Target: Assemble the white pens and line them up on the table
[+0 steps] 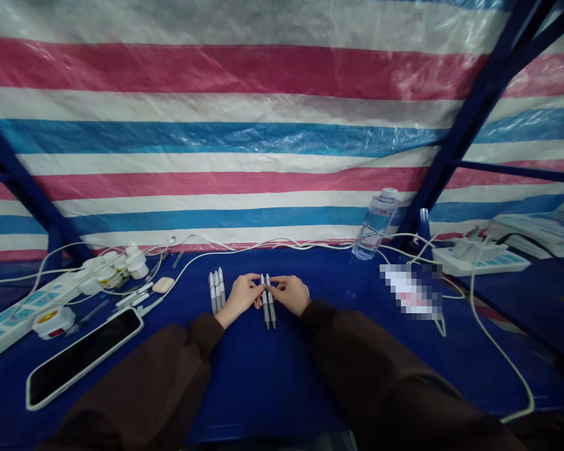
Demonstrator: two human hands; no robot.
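Note:
Two white-and-grey pens lie side by side on the blue table, tips toward me. My left hand pinches the left pen of this pair near its upper part, thumb and fingers closed. On the other side, my right hand has its thumb and fingertips closed on the right pen. Several similar pens lie in a row just left of my left hand, their lower ends partly hidden by the left wrist.
At the left are a phone, a power strip, white plugs and cables. A water bottle stands at the back right, near a blurred packet and another power strip. Striped sheeting hangs behind.

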